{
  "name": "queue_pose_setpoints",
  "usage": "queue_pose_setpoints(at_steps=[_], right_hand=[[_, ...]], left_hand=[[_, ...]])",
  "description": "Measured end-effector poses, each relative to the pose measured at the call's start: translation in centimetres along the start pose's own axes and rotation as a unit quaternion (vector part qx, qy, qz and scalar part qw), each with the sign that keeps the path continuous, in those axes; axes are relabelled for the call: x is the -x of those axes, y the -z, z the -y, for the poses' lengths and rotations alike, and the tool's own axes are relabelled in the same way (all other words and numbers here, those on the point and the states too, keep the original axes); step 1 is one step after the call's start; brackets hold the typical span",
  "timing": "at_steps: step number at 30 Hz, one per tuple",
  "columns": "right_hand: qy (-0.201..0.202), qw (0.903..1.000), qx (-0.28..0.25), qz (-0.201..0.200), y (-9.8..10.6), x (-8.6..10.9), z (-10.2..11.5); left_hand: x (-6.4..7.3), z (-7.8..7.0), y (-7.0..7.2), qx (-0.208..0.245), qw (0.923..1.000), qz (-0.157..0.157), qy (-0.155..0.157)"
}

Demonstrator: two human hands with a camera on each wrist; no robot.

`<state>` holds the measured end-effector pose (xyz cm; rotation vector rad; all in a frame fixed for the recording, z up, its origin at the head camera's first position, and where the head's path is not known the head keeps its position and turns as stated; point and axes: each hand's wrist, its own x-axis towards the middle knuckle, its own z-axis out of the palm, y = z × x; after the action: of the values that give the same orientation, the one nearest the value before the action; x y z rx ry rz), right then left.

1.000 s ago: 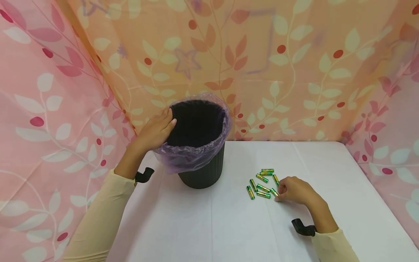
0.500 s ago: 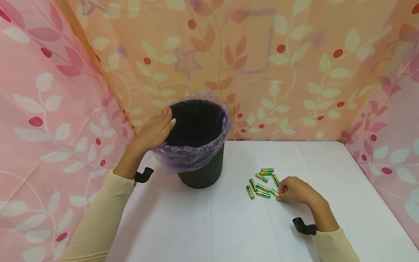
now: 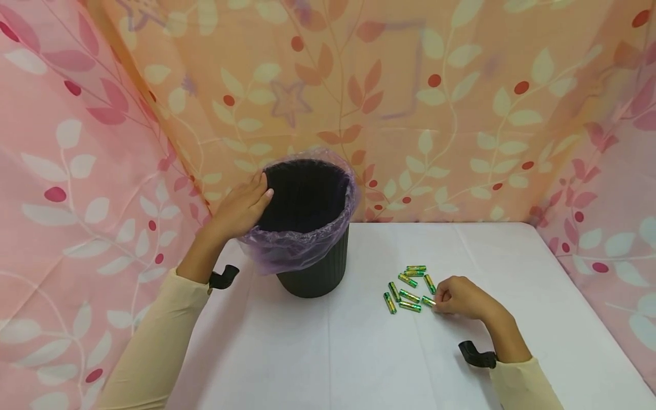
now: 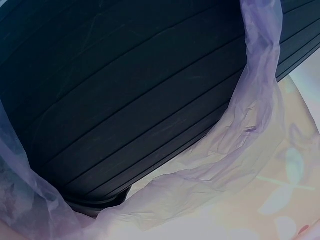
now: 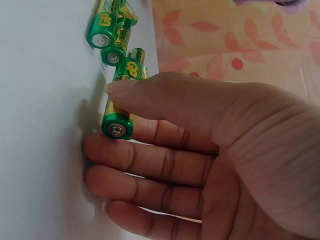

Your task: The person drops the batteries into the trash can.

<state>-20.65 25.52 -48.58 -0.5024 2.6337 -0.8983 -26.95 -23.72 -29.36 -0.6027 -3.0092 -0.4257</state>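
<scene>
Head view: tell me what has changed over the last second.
No object has clearly moved, and nothing was let go. The whole scene sits slightly differently in the frame, as from a small camera shift. Unchanged: the left hand rests at the rim of the black bin; the right hand stays at the battery it now pinches, beside the other batteries.

nine batteries (image 3: pixel 410 296), one bin (image 3: pixel 314 283), one plastic bag (image 3: pixel 294 256), one table (image 3: pixel 328 353).
</scene>
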Motion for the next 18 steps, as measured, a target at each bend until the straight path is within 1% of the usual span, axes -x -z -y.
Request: queue_pose_setpoints(at_steps=[6, 11, 14, 18], right_hand=[[0.010, 0.9997, -0.023, 0.001, 0.3, -0.1, -0.2], [0.031, 0.9993, -0.021, -0.005, 0.3, -0.2, -0.3], [0.043, 0.9988, -0.010, -0.021, 0.6, -0.1, -0.3], [0.053, 0.9967, 0.006, -0.061, 1.1, 0.0, 0.2]], left_hand=[[0.1, 0.1, 0.0, 0.005, 1.0000, -0.004, 0.000], [0.1, 0.0, -0.1, 0.006, 1.0000, -0.007, -0.003], [0.1, 0.1, -0.2, 0.005, 1.0000, -0.005, -0.005], [0.0, 0.2, -0.2, 0.005, 1.0000, -0.007, -0.004]])
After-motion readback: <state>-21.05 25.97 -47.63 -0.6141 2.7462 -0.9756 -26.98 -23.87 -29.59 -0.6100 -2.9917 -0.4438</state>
